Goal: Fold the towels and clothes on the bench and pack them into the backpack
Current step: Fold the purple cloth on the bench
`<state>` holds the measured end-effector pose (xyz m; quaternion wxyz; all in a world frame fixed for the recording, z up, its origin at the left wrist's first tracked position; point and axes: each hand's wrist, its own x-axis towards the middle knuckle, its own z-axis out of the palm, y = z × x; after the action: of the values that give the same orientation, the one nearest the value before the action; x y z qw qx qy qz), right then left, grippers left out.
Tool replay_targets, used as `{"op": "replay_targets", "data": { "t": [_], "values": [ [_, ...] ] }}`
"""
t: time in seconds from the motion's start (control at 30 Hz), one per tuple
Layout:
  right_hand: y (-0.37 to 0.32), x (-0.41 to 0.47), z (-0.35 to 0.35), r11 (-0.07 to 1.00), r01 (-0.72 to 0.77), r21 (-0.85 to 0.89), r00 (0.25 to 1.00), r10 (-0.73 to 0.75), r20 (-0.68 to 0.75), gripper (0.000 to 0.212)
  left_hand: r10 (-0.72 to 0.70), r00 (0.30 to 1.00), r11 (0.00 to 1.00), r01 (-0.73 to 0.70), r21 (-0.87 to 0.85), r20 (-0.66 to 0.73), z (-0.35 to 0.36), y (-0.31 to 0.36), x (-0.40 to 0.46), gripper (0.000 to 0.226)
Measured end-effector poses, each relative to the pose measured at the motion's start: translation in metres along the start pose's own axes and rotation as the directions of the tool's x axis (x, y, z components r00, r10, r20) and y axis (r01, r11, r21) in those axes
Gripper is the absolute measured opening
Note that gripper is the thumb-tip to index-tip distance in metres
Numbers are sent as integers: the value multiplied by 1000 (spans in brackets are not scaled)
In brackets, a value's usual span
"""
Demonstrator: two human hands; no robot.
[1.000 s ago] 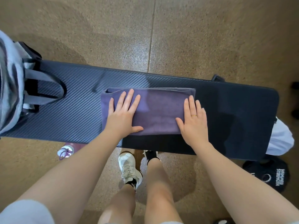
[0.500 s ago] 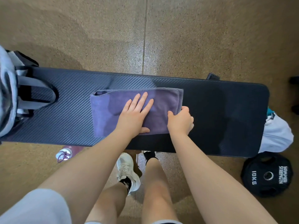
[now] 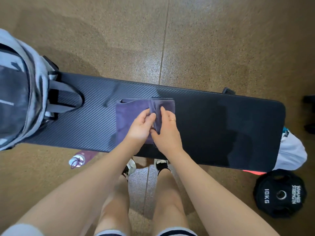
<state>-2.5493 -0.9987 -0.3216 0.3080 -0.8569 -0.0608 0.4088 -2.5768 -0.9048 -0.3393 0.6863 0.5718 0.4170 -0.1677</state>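
A purple towel (image 3: 129, 111) lies partly folded at the middle of the long black bench (image 3: 221, 120). Its right end is doubled over toward the left and stands up as a ridge between my hands. My left hand (image 3: 141, 126) has its fingers curled on that ridge from the left. With thumb and fingers, my right hand (image 3: 167, 132), which wears a ring, pinches the same flap from the right. The grey backpack (image 3: 20, 92) stands on the bench's left end, its straps lying toward the towel.
A water bottle (image 3: 77, 160) lies on the floor under the bench's near edge. A black 10 kg weight plate (image 3: 279, 193) sits on the floor at the right, below a white bag (image 3: 291, 150) at the bench's right end. My feet stand close to the bench.
My right hand gripped the towel's right edge and carried it left over the towel. My left hand lifted from pressing flat and now curls on the fold.
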Motion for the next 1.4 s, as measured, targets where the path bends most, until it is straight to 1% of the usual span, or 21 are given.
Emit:
{"op": "replay_targets", "data": {
  "t": [0.07, 0.13, 0.17, 0.23, 0.27, 0.33, 0.4, 0.47, 0.53, 0.63, 0.77, 0.87, 0.9, 0.97, 1.07, 1.13, 1.23, 1.27, 1.3, 1.37, 1.4],
  "values": [
    [-6, 4, 12, 999, 17, 27, 996, -19, 89, 77, 35, 998, 991, -28, 131, -52, -11, -3, 0, 27],
    [-4, 9, 16, 991, 121, -61, 987, -113, 115, 70, 38, 993, 984, -18, 179, -108, -19, -6, 10, 31],
    [-3, 12, 14, 966, 190, -174, 981, -178, 78, 66, 40, 991, 976, -11, 216, -131, -21, -6, 15, 33],
    [6, 20, 9, 831, 307, -465, 936, -351, -10, 67, 63, 988, 959, -22, 282, -138, -25, -7, 26, 36],
    [11, 25, 6, 766, 317, -559, 925, -381, 2, 73, 72, 990, 951, -31, 308, -125, -27, -8, 30, 37],
    [18, 30, 2, 672, 336, -661, 935, -321, 148, 84, 84, 992, 911, -37, 410, -98, -34, -9, 30, 40],
    [24, 35, 4, 614, 374, -695, 927, -267, 262, 90, 126, 986, 837, -46, 545, -111, -44, -12, 25, 43],
    [27, 37, 9, 573, 389, -721, 921, -255, 295, 92, 210, 959, 782, -47, 621, -192, -58, -18, 18, 42],
    [26, 38, 15, 557, 381, -738, 924, -247, 291, 94, 250, 926, 781, -21, 624, -282, -72, -27, 10, 43],
    [25, 37, 20, 540, 359, -762, 933, -235, 272, 94, 163, 921, 827, 68, 558, -353, -87, -37, 2, 46],
    [20, 30, 30, 534, 367, -762, 929, -247, 275, 93, -25, 955, 850, 176, 497, -296, -100, -45, 3, 43],
    [11, 27, 40, 539, 339, -771, 940, -215, 263, 93, -66, 966, 833, 191, 519, -250, -104, -39, 6, 17],
    [8, 26, 44, 545, 323, -774, 946, -204, 252, 92, -42, 970, 833, 166, 527, -240, -106, -35, 6, 17],
    [-1, 24, 51, 569, 312, -761, 950, -185, 252, 91, 94, 970, 833, 47, 551, -224, -114, -26, 5, 16],
    [-14, 23, 68, 610, 364, -704, 931, -224, 288, 88, 318, 918, 825, -145, 546, -238, -133, -15, -1, 4],
    [-21, 24, 82, 636, 368, -678, 930, -250, 271, 87, 385, 893, 808, -206, 551, -231, -144, -12, -6, 6],
    [-24, 28, 95, 701, 356, -618, 934, -252, 252, 85, 414, 900, 751, -254, 609, -136, -146, -17, -10, 15],
    [-23, 29, 95, 759, 354, -546, 934, -258, 247, 80, 422, 903, 725, -280, 629, -84, -142, -20, -11, 21],
    [-23, 29, 92, 840, 341, -422, 937, -269, 222, 73, 428, 904, 690, -313, 652, -19, -136, -25, -12, 27],
    [-24, 25, 79, 956, 242, -166, 970, -233, 69, 57, 387, 913, 584, -353, 731, 131, -121, -36, -14, 39],
    [-25, 23, 71, 978, 166, -128, 985, -169, -14, 54, 353, 917, 504, -355, 788, 187, -114, -42, -15, 42]
  ]
}}
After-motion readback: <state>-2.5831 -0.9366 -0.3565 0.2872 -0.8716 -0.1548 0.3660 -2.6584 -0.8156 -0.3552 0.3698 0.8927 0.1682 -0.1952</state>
